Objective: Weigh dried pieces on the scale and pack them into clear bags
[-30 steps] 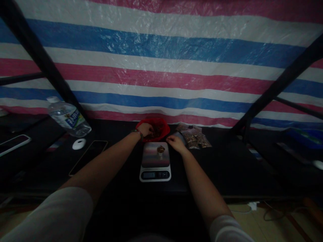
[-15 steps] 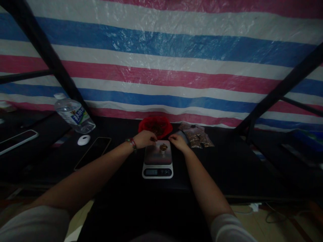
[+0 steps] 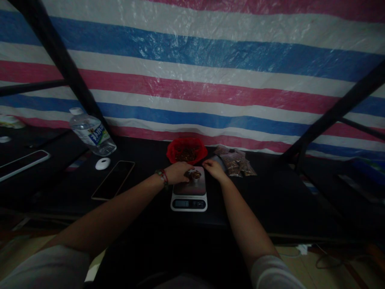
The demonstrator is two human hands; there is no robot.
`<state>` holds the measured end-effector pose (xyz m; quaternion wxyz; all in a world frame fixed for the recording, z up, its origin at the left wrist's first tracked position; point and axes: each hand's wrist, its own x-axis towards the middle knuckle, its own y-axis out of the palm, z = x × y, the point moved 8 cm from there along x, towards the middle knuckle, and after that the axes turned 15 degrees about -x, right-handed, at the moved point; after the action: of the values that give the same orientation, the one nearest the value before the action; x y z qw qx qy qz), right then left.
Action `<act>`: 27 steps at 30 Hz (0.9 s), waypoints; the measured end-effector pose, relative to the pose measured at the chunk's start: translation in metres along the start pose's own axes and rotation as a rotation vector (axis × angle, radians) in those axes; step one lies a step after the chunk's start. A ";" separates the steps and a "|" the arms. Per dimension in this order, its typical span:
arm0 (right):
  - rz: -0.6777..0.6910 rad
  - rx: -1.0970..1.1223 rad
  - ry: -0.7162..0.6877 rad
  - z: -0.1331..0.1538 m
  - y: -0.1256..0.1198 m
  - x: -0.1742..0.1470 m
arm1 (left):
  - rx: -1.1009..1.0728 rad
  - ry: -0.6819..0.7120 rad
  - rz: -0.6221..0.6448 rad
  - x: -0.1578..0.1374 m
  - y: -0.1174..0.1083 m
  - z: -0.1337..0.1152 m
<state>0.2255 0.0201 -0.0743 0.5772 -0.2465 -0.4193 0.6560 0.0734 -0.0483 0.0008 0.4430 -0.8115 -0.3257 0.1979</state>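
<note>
A white kitchen scale point(image 3: 177, 189) with a display at its front stands before me. On its plate sits a small round cup point(image 3: 196, 176) filled with brown dried bits. My left hand point(image 3: 178, 173), a beaded bracelet at its wrist, is over the plate. Its fingers are pinched at the cup's left side on some dark brown dried pieces. Just behind the scale is a red basket point(image 3: 170, 154) with more brown pieces inside. My right hand point(image 3: 215, 169) rests beside the scale's right rear corner, fingers closed; whether they hold anything is too small to tell.
Several clear bags of brown bits point(image 3: 236, 163) lie right of the basket. To the left are a phone point(image 3: 113, 180), a white mouse point(image 3: 102, 163), a water bottle point(image 3: 93, 134) and another phone point(image 3: 25, 162). Dark slanted bars point(image 3: 76, 86) flank the striped sheet.
My left hand has moved from the basket's front edge down and right to the cup, with the dark pieces at its fingertips. My right hand stays nearly still. The view has shifted slightly.
</note>
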 end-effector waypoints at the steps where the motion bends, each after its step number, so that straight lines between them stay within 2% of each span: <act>1: -0.001 -0.006 -0.002 0.000 0.000 0.000 | -0.012 0.014 -0.013 -0.002 -0.001 -0.001; 6: -0.025 -0.020 0.004 0.003 -0.004 -0.001 | -0.043 0.026 -0.118 -0.008 -0.013 0.007; 11: -0.286 -0.246 0.052 0.007 -0.034 -0.008 | -0.174 -0.019 -0.328 -0.007 -0.028 0.034; 13: -0.317 -0.383 0.072 0.008 -0.039 -0.010 | -0.193 -0.031 -0.425 -0.006 -0.032 0.048; 16: -0.199 -0.539 0.112 0.006 -0.031 -0.010 | -0.172 -0.019 -0.538 -0.006 -0.035 0.065; 20: -0.048 -0.611 0.126 0.004 -0.017 -0.011 | -0.174 0.009 -0.632 -0.011 -0.036 0.079; 24: 0.001 -0.648 0.157 0.003 -0.013 -0.009 | -0.214 0.023 -0.603 -0.012 -0.030 0.084; 27: -0.027 -0.664 0.150 0.005 -0.014 -0.007 | -0.252 0.039 -0.546 -0.010 -0.022 0.084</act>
<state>0.2308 0.0118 -0.0613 0.5032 -0.4628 -0.5696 0.4563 0.0075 0.0032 -0.0244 0.3820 -0.7462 -0.5450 0.0140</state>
